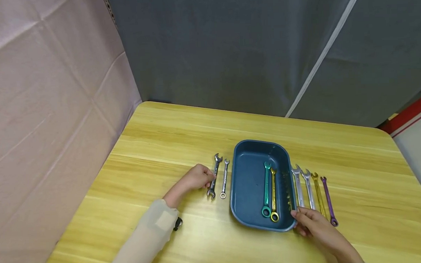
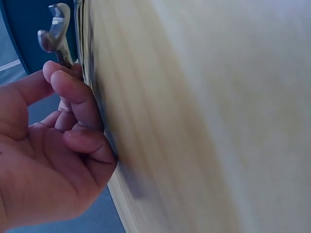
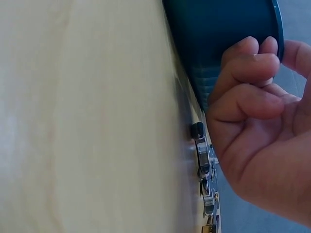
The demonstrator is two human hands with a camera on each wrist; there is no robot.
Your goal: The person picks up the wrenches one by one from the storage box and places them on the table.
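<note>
My left hand (image 1: 199,176) pinches a silver open-ended wrench (image 1: 216,167) by its middle, at the left of the dark blue tray (image 1: 258,144); one jaw end of this wrench (image 2: 54,29) sticks out past the fingertips in the left wrist view. Just right of it lies a smaller silver combination wrench (image 1: 225,177). My right hand (image 1: 315,224) grips the tray's near right corner, thumb over the rim and fingers curled against the outer wall. Inside the tray lie a green wrench (image 1: 267,188) and a gold wrench (image 1: 273,195), side by side.
Right of the tray lie two silver wrenches (image 1: 298,186) (image 1: 308,188), a gold wrench (image 1: 318,191) and a purple wrench (image 1: 328,199) in a row. A grey curtain (image 1: 207,49) hangs behind the wooden table (image 1: 154,130); a pale cloth (image 1: 54,114) hangs at the left.
</note>
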